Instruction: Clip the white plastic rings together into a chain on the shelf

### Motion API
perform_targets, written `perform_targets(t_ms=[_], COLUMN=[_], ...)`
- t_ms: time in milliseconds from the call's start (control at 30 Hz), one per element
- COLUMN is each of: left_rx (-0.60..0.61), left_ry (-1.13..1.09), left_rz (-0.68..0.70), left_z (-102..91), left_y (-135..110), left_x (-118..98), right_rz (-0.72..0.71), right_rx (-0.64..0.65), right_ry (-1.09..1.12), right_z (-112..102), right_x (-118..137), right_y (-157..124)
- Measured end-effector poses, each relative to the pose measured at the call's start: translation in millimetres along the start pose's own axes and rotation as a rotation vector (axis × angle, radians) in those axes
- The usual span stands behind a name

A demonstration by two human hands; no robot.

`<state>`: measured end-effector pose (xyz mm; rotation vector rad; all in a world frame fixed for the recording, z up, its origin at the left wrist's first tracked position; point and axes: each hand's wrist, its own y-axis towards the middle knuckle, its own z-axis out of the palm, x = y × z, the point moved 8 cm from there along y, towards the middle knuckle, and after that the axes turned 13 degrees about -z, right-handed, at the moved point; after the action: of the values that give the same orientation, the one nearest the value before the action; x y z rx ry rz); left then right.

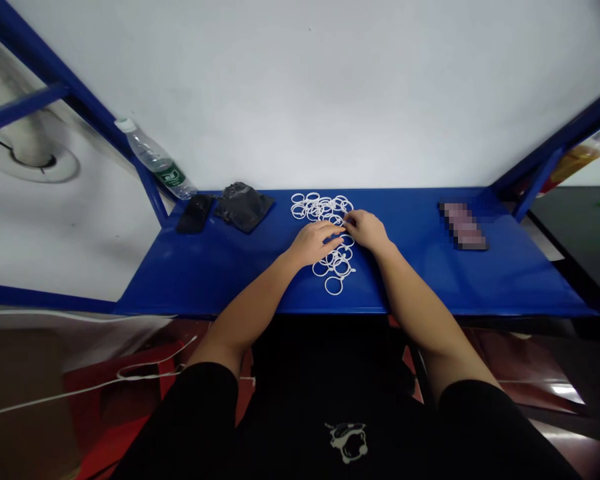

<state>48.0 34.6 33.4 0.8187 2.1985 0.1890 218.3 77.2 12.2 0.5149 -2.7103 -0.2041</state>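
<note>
My left grip (313, 245) and right grip (367, 230) are among the white rings (339, 261) on the blue desk (230, 273); I can't tell whether either pinches one. Pulling one could drag others, since they overlap.

A plain white wall (305, 87) stands behind the blue table (180, 273). Blue frame members slope along both sides: a left beam (45, 57) and a right beam (570, 137). At left, a pale pipe (30, 137) meets a round collar (63, 167). A dark surface (570, 223) lies at right. A brown panel (20, 400) stands low at left. Lighting is diffuse, with faint sheen on the table.
</note>
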Motion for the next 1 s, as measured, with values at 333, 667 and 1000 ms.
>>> perform_targets(t_ms=[333,667,1000], left_rx=[-0.208,-0.257,-0.226], left_ry=[0.015,0.024,-0.314], left_rz=[-0.145,-0.159,-0.232], left_z=[-14.1,-22.3,-23.0], left_y=[4,4,9], left_x=[24,22,41], right_rz=[-0.101,-0.164,-0.214], right_rx=[-0.227,-0.334,-0.277], right_ry=[0.272,0.561,0.927], right_z=[-17,-16,-2], right_x=[30,38,40], right_y=[-9,-12,-6])
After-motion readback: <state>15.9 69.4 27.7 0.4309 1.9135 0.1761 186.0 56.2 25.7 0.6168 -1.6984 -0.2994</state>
